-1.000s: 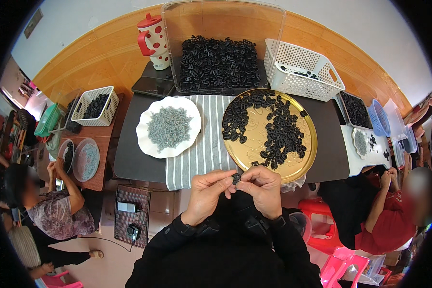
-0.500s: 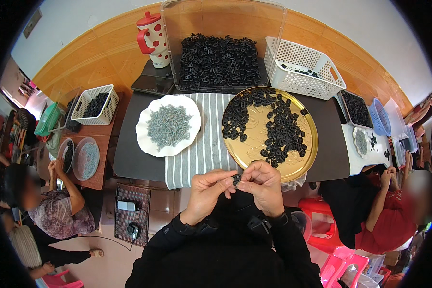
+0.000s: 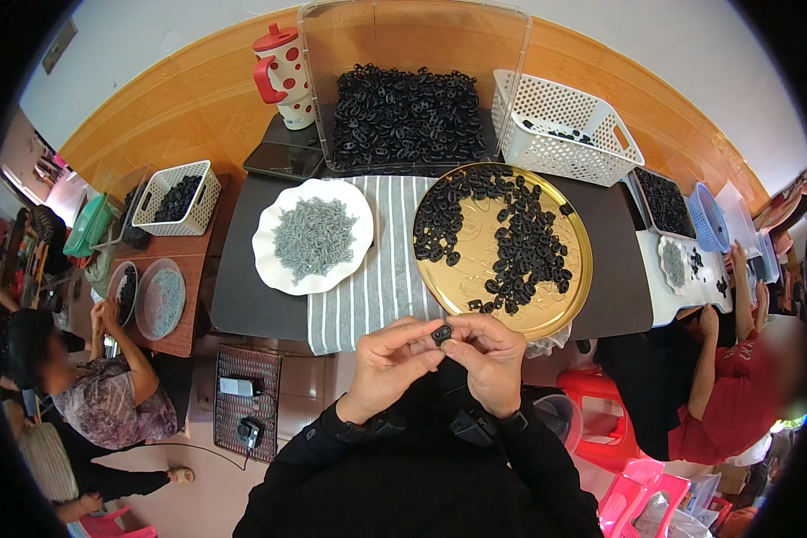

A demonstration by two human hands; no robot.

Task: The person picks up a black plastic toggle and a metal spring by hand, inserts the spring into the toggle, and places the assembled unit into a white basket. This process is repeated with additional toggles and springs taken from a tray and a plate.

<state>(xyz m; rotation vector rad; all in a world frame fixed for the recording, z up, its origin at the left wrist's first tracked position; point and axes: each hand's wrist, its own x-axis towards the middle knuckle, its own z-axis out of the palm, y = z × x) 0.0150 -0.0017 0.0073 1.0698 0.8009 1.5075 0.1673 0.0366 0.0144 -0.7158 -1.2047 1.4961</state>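
At the near edge of the table, my left hand [image 3: 387,366] and my right hand [image 3: 488,360] meet fingertip to fingertip. Between them they pinch a small black oval plastic piece with holes [image 3: 440,334]. Just beyond my hands is a round gold tray [image 3: 475,235], strewn with many loose black oval pieces [image 3: 522,255]. To its left, a white wavy-rimmed plate [image 3: 265,262] holds a heap of small grey screw-like pins [image 3: 314,238]. A grey and white striped cloth [image 3: 388,269] lies partly under the plate and the tray.
Behind stands a clear bin [image 3: 318,99] heaped with black pieces, beside a white basket [image 3: 576,112] and a red-lidded spotted tumbler [image 3: 291,76]. A dark phone-like slab [image 3: 282,161] lies below the tumbler. Co-workers sit at tables left [image 3: 108,386] and right [image 3: 735,386].
My fingers have shifted around the black piece, which now shows its face more. My right fingers have drawn in closer. The co-worker on the right has moved an arm forward.
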